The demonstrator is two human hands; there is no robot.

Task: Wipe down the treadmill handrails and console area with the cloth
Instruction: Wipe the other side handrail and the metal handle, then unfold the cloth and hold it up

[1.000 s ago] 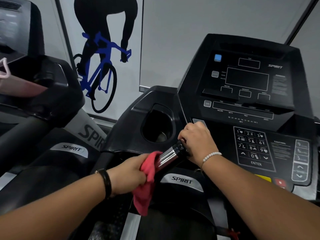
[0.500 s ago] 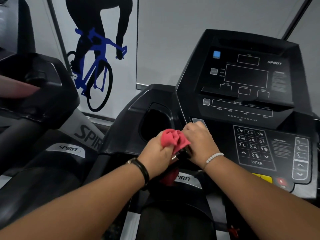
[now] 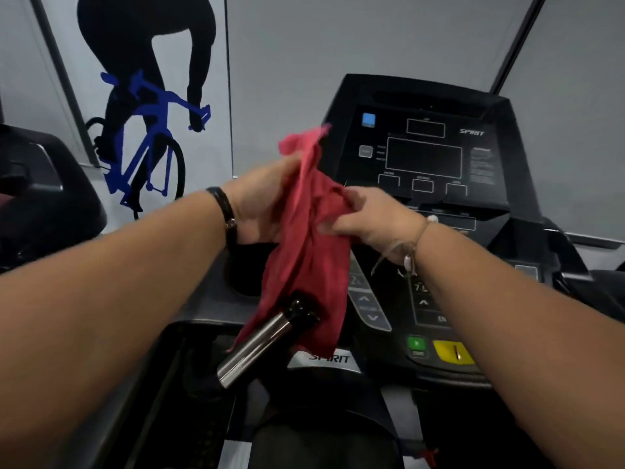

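A red cloth hangs in the air in front of the black treadmill console. My left hand grips its upper left part and my right hand pinches its right edge, both raised above the console deck. The cloth's lower end drapes down behind the chrome and black handrail grip, which juts toward me with nothing holding it. The cloth and my right arm hide part of the keypad.
A green start button and a yellow stop key sit low on the console. The cup holder lies left of the cloth. Another treadmill stands at the left. A wall with a cyclist graphic is behind.
Both hands left the handrail grip and rose in front of the console. The cloth, bunched on the grip before, now hangs spread between the two hands.
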